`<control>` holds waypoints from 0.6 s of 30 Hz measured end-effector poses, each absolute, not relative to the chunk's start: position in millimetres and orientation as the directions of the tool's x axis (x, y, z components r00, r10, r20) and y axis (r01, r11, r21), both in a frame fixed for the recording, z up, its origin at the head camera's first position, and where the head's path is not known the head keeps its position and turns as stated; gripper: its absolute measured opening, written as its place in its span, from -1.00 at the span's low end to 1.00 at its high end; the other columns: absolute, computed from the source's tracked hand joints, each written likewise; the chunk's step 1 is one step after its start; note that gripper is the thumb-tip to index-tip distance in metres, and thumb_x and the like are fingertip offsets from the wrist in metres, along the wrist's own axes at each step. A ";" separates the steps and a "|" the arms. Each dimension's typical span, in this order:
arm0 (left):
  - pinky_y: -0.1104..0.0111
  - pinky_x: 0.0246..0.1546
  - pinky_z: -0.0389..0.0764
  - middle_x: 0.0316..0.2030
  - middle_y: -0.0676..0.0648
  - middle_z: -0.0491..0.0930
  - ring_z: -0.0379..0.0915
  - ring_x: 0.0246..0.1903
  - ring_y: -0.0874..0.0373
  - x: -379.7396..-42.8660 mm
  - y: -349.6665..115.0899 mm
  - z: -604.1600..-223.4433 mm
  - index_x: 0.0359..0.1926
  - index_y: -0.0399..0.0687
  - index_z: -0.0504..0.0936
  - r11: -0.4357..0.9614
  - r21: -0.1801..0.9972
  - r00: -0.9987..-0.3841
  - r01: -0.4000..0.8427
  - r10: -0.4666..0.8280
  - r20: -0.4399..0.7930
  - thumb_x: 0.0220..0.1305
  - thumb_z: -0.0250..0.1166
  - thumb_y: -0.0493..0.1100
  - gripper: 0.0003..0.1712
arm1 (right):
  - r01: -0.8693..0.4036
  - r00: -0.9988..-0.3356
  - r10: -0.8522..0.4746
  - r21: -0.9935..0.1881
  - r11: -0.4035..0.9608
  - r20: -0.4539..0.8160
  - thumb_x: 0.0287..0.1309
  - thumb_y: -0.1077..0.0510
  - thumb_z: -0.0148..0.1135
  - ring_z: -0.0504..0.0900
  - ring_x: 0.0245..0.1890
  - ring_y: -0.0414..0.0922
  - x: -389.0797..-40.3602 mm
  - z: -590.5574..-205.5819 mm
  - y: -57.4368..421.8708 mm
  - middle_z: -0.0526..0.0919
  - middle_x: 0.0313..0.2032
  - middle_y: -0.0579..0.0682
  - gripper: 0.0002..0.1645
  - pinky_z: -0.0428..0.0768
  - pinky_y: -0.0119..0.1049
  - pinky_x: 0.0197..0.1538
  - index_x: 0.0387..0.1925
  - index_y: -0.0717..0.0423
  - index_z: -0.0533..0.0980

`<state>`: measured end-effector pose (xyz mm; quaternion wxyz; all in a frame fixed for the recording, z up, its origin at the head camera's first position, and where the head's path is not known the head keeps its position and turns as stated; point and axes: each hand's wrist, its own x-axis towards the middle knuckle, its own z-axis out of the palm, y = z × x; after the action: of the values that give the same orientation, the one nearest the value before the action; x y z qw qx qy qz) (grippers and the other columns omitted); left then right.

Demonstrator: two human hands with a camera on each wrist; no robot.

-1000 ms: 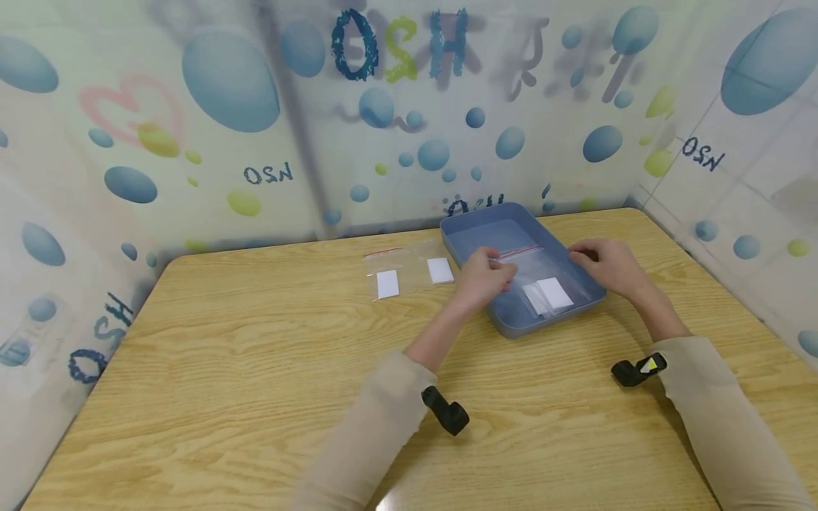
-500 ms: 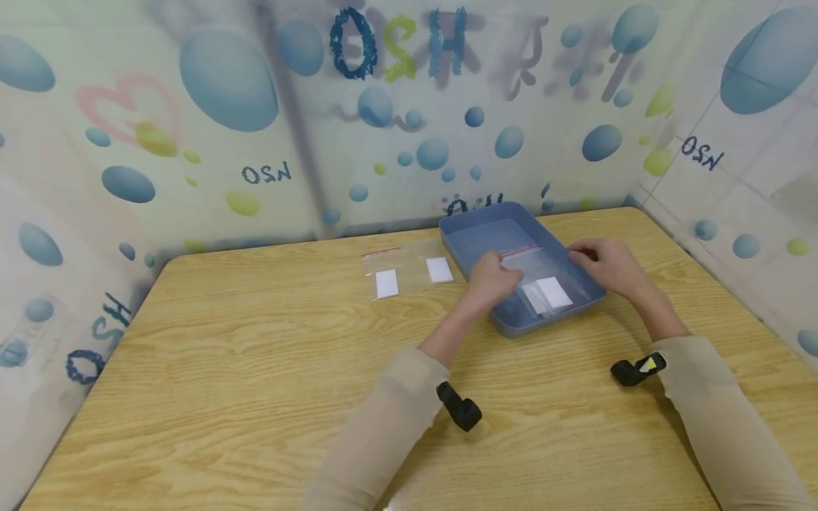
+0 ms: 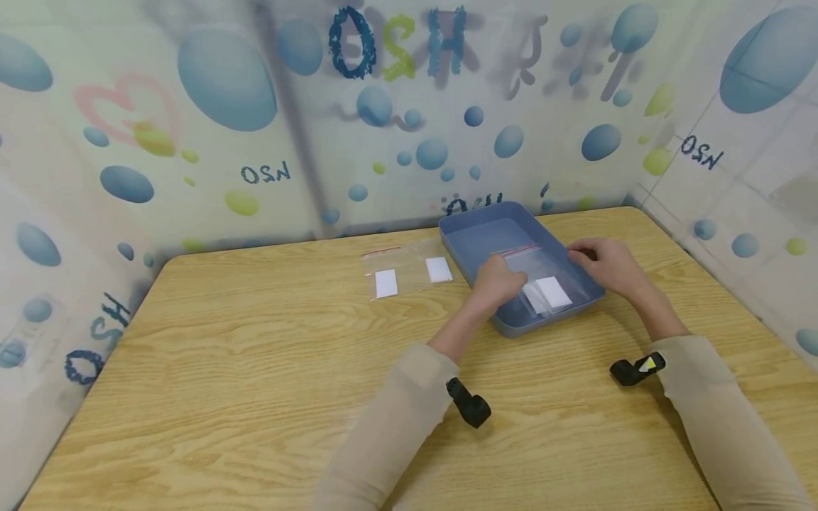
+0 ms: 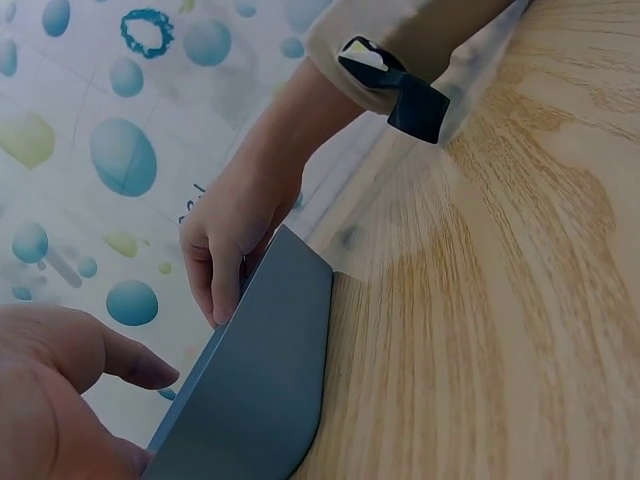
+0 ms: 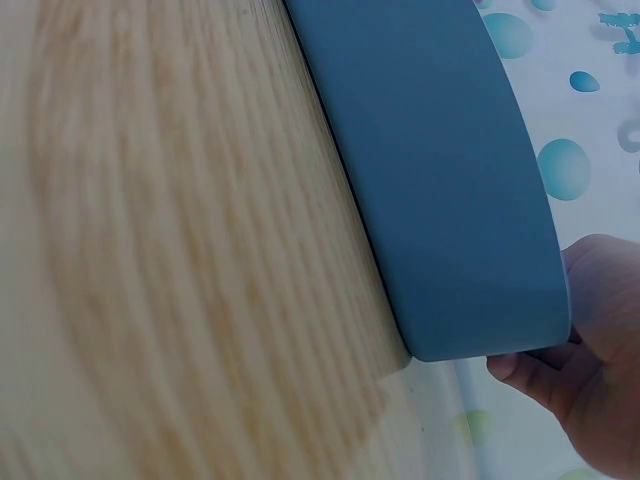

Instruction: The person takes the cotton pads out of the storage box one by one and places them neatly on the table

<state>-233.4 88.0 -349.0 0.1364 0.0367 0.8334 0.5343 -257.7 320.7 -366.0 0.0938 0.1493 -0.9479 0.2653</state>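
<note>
A shallow blue-grey tray [image 3: 469,234] stands toward the back right of the table. Inside it lies a clear zip bag [image 3: 516,250] with a red strip, and white cards [image 3: 554,292] show at the near end. My right hand [image 3: 603,262] pinches the tray's right rim; in the right wrist view its thumb [image 5: 505,366] sits at the tray wall. My left hand [image 3: 500,282] reaches over the left rim, close above the bag. Its fingers are mostly hidden in the head view, and I cannot tell whether they grip anything.
Left of the tray, clear zip-bag plastic [image 3: 409,266] with two white cards [image 3: 386,283] lies flat on the wooden table [image 3: 255,355]. A patterned backdrop [image 3: 409,106] rises right behind the table. Each sleeve bears a black wrist camera [image 3: 469,403].
My left hand has moved a little to the right over the tray, its fingers now turned down out of sight. The right hand keeps its place at the rim.
</note>
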 end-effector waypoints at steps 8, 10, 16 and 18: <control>0.43 -0.56 0.38 -0.65 -0.01 0.45 0.36 -0.62 0.19 -233.0 92.2 -352.6 -0.36 -0.28 0.54 0.322 0.939 -0.968 -0.119 0.173 -0.182 0.30 0.20 -0.37 -0.92 | -0.340 -0.936 -0.239 -0.483 0.807 0.260 0.44 0.25 0.15 0.55 -0.39 -0.02 -257.8 -366.9 321.4 0.70 -0.22 0.31 -0.71 0.48 -0.35 -0.40 -0.04 0.45 0.62; 0.43 -0.51 0.40 -0.65 0.00 0.47 0.40 -0.60 0.19 -233.6 93.9 -353.8 -0.28 -0.31 0.55 0.281 0.950 -0.969 -0.140 0.159 -0.190 0.29 0.20 -0.39 -0.98 | -0.338 -0.936 -0.237 -0.486 0.806 0.258 0.45 0.25 0.14 0.55 -0.39 -0.03 -257.5 -366.8 321.5 0.70 -0.22 0.31 -0.70 0.47 -0.35 -0.42 -0.03 0.45 0.62; 0.39 -0.34 0.59 -0.51 -0.07 0.55 0.48 -0.54 0.18 -234.8 98.6 -356.1 -0.10 -0.42 0.55 0.207 0.960 -0.970 -0.187 0.118 -0.214 0.27 0.21 -0.44 -0.82 | -0.335 -0.937 -0.233 -0.484 0.809 0.259 0.45 0.24 0.15 0.54 -0.41 -0.06 -256.7 -365.5 320.1 0.70 -0.22 0.31 -0.70 0.47 -0.36 -0.42 -0.04 0.45 0.62; 0.35 -0.29 0.66 -0.39 -0.14 0.59 0.48 -0.54 0.19 -235.2 100.7 -356.6 -0.01 -0.46 0.54 0.179 0.963 -0.970 -0.199 0.104 -0.220 0.28 0.20 -0.45 -0.74 | -0.335 -0.937 -0.231 -0.482 0.810 0.262 0.44 0.24 0.16 0.55 -0.40 -0.06 -256.5 -364.8 319.3 0.70 -0.23 0.31 -0.70 0.47 -0.35 -0.41 -0.04 0.44 0.63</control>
<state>-235.2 100.7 -356.6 0.1184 -0.0315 0.7587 0.6398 -256.5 319.3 -364.8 0.0957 0.1494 -0.9464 0.2700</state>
